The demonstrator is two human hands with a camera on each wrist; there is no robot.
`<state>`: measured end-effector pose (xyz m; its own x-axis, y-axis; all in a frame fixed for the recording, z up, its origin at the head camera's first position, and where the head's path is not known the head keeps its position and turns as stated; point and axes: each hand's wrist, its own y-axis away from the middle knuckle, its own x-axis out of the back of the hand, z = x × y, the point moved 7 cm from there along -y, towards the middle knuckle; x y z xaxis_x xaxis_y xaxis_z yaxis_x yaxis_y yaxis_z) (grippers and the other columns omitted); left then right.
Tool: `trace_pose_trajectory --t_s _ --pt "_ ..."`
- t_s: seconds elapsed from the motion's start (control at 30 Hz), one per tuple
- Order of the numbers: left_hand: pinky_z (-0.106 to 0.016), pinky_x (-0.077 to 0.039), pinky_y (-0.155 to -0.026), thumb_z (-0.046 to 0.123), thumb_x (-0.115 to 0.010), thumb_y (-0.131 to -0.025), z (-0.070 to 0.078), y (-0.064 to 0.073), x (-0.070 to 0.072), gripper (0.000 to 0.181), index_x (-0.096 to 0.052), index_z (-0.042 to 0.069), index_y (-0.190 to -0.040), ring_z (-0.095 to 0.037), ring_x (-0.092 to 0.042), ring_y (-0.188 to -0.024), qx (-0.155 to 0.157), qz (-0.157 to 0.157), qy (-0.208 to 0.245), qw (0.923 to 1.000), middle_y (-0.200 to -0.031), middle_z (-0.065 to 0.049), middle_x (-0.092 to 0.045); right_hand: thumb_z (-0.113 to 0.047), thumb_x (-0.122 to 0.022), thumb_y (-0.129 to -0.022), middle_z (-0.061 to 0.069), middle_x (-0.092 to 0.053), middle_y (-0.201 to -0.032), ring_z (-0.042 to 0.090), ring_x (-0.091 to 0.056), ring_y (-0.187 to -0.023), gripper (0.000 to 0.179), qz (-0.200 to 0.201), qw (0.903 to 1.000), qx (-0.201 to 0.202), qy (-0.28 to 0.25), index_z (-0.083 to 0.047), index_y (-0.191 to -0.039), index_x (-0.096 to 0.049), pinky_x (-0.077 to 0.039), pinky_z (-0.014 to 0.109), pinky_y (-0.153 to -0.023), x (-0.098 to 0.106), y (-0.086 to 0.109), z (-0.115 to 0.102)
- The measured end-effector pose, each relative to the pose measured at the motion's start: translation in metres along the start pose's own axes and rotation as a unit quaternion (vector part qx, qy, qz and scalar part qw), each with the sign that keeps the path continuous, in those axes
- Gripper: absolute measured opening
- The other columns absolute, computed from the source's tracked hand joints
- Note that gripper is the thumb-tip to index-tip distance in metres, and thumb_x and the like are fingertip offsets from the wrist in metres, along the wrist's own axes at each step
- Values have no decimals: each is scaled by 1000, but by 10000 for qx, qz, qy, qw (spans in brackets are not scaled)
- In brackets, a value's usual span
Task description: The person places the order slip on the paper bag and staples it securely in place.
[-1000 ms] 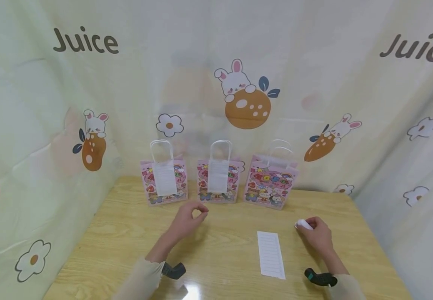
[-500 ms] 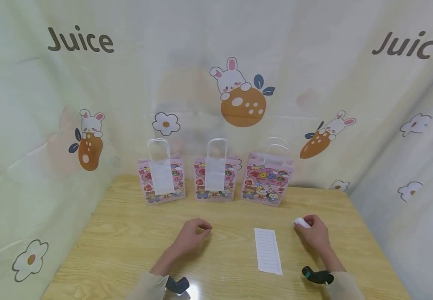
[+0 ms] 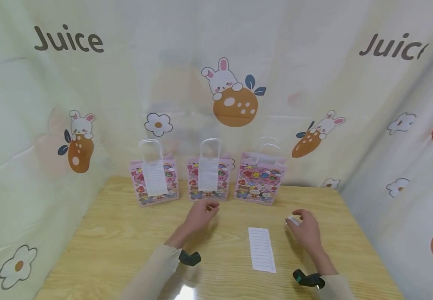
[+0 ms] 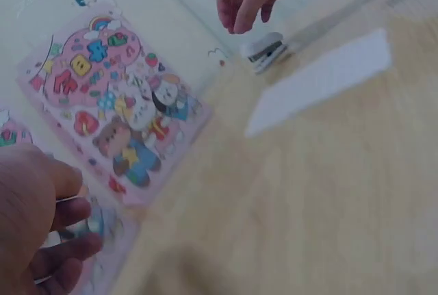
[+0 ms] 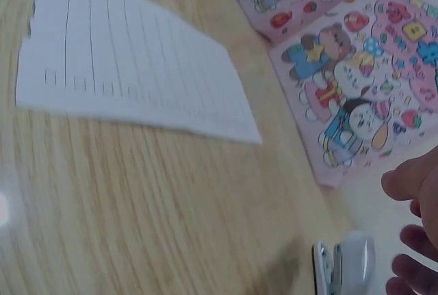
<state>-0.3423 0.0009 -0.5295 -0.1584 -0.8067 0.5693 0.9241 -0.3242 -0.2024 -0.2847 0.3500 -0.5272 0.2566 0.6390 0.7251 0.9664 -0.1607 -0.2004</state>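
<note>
A small white stapler (image 5: 348,264) stands on the wooden table at the right. My right hand (image 3: 307,229) hovers just over it, fingers loosely bent and apart from it; the left wrist view shows a gap between the fingertips and the stapler (image 4: 265,52). My left hand (image 3: 200,217), its fingers loosely bent round nothing, is in front of the middle pink gift bag (image 3: 192,192). A lined paper strip (image 3: 262,250) lies flat between the hands. Another strip (image 3: 208,175) hangs on the middle bag's front, and one more (image 3: 154,179) on the left bag (image 3: 139,200).
The right pink gift bag (image 3: 260,179) shows its whole printed front, with white handles standing up. All three bags stand in a row along the table's back edge, against a printed curtain (image 3: 186,54). Bare wooden tabletop (image 3: 126,246) stretches before them.
My right hand has let go of the stapler, its fingers spreading and lifting off. My left hand first drew back, then moved forward and right to the middle bag. The head view has shifted slightly right.
</note>
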Motion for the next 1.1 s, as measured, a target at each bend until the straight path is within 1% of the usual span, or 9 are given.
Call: trace_pose_trajectory --t_s 0.1,0.27,0.43,0.5,0.6,0.7,0.77,1.0,1.1 --pt "-29 -53 -73 20 -62 -97 15 -20 3 22 -72 4 -109 -12 -65 -84 25 190 -88 9998 -100 -2 -71 -20 -68 -92 20 -62 -108 33 -58 -96 33 -171 9997 -16 -181 4 -113 -60 -49 43 -76 -9 1 -9" --pt "-25 -53 -67 23 -63 -95 42 -51 9 24 -73 6 -109 -10 -66 -79 29 495 -146 9987 -101 -4 -72 -16 -69 -91 12 -67 -97 21 -62 -81 24 -395 9978 -136 -509 2 -105 -65 -49 28 -63 -27 4 -18" --pt "-30 -54 -74 23 -63 -96 62 -75 5 31 -68 3 -119 -18 -67 -93 135 574 -240 9980 -111 -7 -70 -13 -71 -89 11 -68 -97 21 -63 -81 19 -463 9957 -255 -761 1 -101 -66 -50 26 -67 -42 8 -19" --pt "-29 -52 -67 23 -62 -96 67 -81 2 35 -64 2 -125 -18 -66 -83 258 570 -179 9979 -117 -9 -67 -11 -71 -89 11 -68 -96 20 -63 -81 18 -505 9950 -269 -822 1 -100 -66 -50 26 -68 -47 10 -19" --pt "-26 -44 -48 22 -60 -98 73 -88 -4 38 -60 1 -130 -15 -57 -54 370 602 -31 9975 -117 -13 -67 -9 -71 -88 10 -68 -96 19 -62 -81 16 -572 9936 -280 -933 1 -100 -66 -50 26 -69 -53 13 -18" --pt "-25 -33 -36 22 -58 -99 77 -94 -10 37 -60 1 -129 -14 -37 -36 394 694 153 9967 -116 -14 -67 -7 -71 -88 10 -68 -95 18 -62 -80 15 -568 9926 -304 -1026 2 -100 -66 -50 25 -69 -56 14 -17" --pt "-24 -32 -35 24 -59 -99 79 -96 -12 34 -63 2 -126 -13 -37 -34 351 809 128 9960 -113 -12 -69 -6 -71 -87 10 -68 -95 18 -63 -80 15 -558 9927 -317 -1024 2 -100 -66 -50 25 -69 -58 14 -16" --pt "-21 -48 -53 21 -64 -96 84 -99 -13 22 -72 5 -108 -4 -60 -61 57 1325 -158 9910 -94 -4 -72 -9 -71 -87 10 -68 -96 20 -63 -83 21 -782 9914 -475 -934 3 -104 -66 -51 29 -72 -65 15 -13" --pt "-22 -45 -46 21 -63 -97 86 -96 -15 21 -73 4 -104 -8 -60 -55 -45 1246 -23 9922 -87 -5 -71 -11 -73 -86 11 -68 -100 22 -63 -87 26 -875 9927 -464 -695 3 -107 -67 -51 34 -76 -65 15 -12"
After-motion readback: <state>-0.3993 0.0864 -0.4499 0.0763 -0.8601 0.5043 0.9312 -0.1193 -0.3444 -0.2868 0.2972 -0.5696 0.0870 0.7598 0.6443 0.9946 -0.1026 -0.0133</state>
